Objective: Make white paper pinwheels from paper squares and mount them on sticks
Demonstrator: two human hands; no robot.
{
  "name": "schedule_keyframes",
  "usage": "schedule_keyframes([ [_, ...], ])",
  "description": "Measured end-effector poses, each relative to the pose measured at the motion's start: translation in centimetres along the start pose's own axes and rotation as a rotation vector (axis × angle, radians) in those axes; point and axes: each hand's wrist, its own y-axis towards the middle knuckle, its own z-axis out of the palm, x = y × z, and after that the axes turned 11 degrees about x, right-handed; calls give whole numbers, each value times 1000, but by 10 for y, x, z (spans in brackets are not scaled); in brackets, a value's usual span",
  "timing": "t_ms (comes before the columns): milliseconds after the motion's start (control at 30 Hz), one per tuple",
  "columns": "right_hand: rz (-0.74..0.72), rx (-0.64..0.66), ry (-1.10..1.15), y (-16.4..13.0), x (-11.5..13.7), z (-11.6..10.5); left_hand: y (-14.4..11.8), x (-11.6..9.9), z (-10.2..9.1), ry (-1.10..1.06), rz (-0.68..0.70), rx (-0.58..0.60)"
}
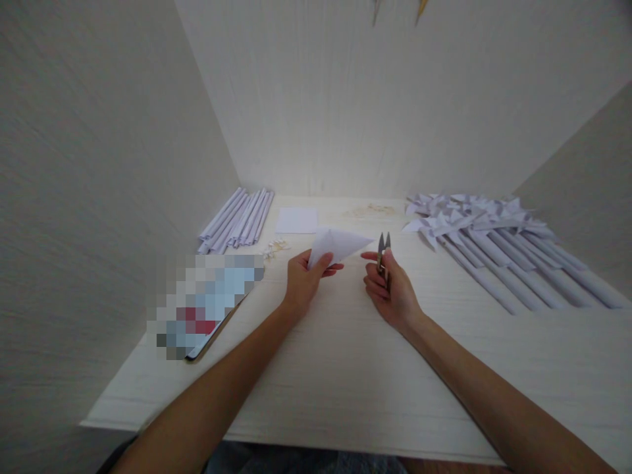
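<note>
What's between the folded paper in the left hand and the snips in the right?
Nothing: in the head view, only bare table shows between the folded paper, held by the left hand, and the snips in the right hand.

You see soft, even light that is brightest on the back wall (385, 99) and far desk (345, 368) edge, with faint shadows, wide-angle bending at the edges, and a pixelated patch (205, 303) at left.

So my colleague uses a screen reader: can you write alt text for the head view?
Over a pale table, the left hand holds a folded white paper and the right hand holds small snips. Paper tubes lie at left, paper pinwheels at right.
</note>
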Motion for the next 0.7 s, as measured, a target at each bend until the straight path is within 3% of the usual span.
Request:
schedule_keyframes([
  [167,-13,-108,171,2,5,-5,-5,1,3,240,3,197],
  [333,-24,-129,189,3,4,-7,-5,1,3,120,-64,344],
  [700,-59,-192,90,5,3,-10,1,8,-3,-111,-201,235],
])
